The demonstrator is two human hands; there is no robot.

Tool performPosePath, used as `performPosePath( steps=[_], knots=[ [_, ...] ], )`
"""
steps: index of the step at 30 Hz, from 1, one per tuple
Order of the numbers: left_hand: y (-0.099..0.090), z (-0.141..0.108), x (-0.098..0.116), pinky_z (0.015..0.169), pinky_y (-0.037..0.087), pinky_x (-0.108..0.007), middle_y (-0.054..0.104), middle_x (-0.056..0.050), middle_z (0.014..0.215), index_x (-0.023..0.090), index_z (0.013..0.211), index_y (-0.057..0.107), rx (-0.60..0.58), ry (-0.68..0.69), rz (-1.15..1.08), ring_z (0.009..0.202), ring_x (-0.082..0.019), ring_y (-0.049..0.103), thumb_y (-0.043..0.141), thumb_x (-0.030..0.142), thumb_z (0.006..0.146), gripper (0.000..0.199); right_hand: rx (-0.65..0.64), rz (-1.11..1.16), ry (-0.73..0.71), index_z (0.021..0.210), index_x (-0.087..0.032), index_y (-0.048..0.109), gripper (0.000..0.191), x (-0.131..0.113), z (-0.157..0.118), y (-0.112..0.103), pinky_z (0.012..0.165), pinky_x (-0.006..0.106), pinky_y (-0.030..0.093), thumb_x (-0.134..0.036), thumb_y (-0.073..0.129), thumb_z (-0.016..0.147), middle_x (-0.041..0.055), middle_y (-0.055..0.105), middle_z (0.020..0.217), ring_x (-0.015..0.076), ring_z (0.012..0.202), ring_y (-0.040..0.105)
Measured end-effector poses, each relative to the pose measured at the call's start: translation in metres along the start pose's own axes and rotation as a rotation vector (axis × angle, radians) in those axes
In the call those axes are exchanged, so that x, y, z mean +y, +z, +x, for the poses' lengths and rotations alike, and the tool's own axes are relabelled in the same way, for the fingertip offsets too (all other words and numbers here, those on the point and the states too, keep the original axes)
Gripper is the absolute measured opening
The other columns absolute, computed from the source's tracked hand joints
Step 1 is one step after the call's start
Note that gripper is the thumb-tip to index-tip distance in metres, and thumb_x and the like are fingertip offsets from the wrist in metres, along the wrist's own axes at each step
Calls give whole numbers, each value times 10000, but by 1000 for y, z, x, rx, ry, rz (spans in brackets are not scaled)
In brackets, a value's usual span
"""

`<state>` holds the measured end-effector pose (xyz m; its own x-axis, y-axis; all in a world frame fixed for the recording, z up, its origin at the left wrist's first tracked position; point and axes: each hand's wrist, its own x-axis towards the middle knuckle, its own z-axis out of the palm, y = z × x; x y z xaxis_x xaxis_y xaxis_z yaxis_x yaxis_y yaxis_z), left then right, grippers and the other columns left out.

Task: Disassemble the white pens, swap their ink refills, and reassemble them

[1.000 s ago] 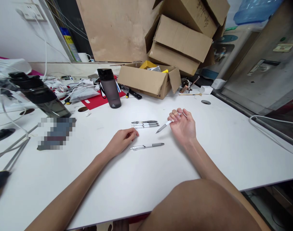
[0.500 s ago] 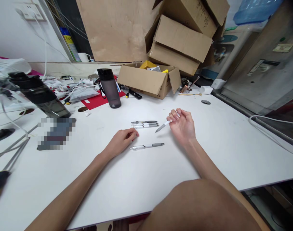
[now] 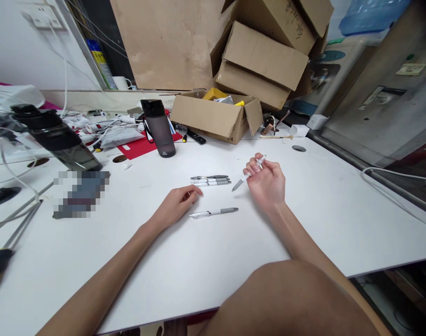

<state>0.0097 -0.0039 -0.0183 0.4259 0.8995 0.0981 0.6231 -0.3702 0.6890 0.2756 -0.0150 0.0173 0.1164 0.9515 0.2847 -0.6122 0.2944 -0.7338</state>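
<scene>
Right hand (image 3: 266, 183) grips a white-and-grey pen (image 3: 247, 175) above the white bench (image 3: 339, 210).
The fingers are closed round the pen's white end, its grey tip slanting down-left toward three pens (image 3: 210, 180) lying side by side (all parallel, just beside that tip). The left hand (image 3: 177, 204) rests palm-down on the bench, fingers loosely curled and holding nothing, next to a single pen (image 3: 213, 213) lying nearer the person. A dark water bottle (image 3: 159, 127) stands farther back.

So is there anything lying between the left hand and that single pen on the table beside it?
Nothing visible. The left hand rests on the white table, with the lone grey-and-clear pen just beside its fingertips and only bare tabletop between them. The right hand holds another grey-tipped pen off to the side.
</scene>
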Motion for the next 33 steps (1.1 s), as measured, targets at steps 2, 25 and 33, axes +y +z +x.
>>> performPosePath(
  steps=[2, 25, 33],
  knots=[
    [0, -1, 2, 597, 322, -265, 493, 43, 654, 255, 1092, 704, 31, 6, -21, 580, -143, 399, 432, 390, 1004, 316, -51, -94, -2, 976, -251, 617, 154, 4, 0, 1, 699, 328, 451, -283, 501, 880, 11, 436, 748, 181, 677, 432],
    [0, 0, 23, 784, 503, -307, 715, -58, 1017, 215, 1014, 688, 76, 176, -338, 955, -211, 662, 595, 436, 971, 243, -574, -842, 266, 1110, -278, 644, 214, 23, -23, 7, 680, 329, 480, -435, 580, 979, 39, 719, 923, 172, 736, 642],
    [-18, 8, 7, 650, 476, -267, 718, -84, 976, 181, 962, 659, 325, 104, -533, 909, -212, 663, 685, 444, 909, 270, -318, -865, 125, 1007, -214, 657, 397, 18, -8, -10, 644, 300, 443, -530, 417, 1027, 32, 679, 785, 159, 681, 570]
  ],
)
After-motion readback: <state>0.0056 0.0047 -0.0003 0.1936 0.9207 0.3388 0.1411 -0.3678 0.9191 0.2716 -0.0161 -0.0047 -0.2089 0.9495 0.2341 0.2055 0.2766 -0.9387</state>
